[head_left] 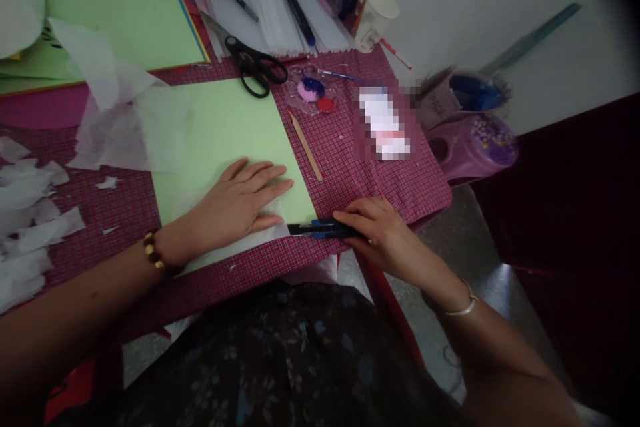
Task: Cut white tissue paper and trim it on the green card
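Observation:
My left hand point(240, 203) lies flat with its fingers stretched out on a light green sheet of paper point(225, 133), pressing down a thin white tissue layer at its near edge. My right hand point(383, 233) is closed around a black and blue utility knife point(320, 229). The knife lies level along the near right corner of the green sheet, its tip pointing left toward my left hand's fingertips.
Black scissors point(255, 67), a wooden stick point(306, 145), a paint palette point(313, 88), pens, a paper cup point(376, 19) and a stack of green paper point(115, 20) lie on the red checked tablecloth point(380, 180). Torn white tissue scraps point(30, 213) cover the left. A purple stool point(475, 147) stands right.

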